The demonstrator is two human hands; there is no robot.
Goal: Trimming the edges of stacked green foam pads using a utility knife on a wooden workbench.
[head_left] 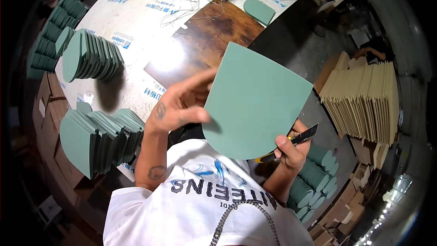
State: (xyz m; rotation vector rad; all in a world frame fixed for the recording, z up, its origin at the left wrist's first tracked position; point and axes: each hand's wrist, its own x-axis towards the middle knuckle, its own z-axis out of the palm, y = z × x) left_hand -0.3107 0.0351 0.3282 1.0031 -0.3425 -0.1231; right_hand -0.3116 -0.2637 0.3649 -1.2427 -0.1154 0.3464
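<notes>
A green panel [255,102], straight along one end and rounded at the other, is held up in front of my chest. My left hand [180,105] is at its left edge, thumb towards the front face and some fingers partly hidden behind; the hand is slightly blurred. At the lower right edge, my right hand [293,150] pinches the panel with its thumb in front. That same hand also grips a utility knife [304,135], its dark blade pointing up and right, away from the panel's face.
A brown wood-grain board [218,27] lies on the white table [118,13] ahead. Stacks of green panels [100,54] stand at the left, with more fanned panels [98,141] nearer. Tan boards [364,100] are stacked at the right. More green pieces [314,182] lie low at the right.
</notes>
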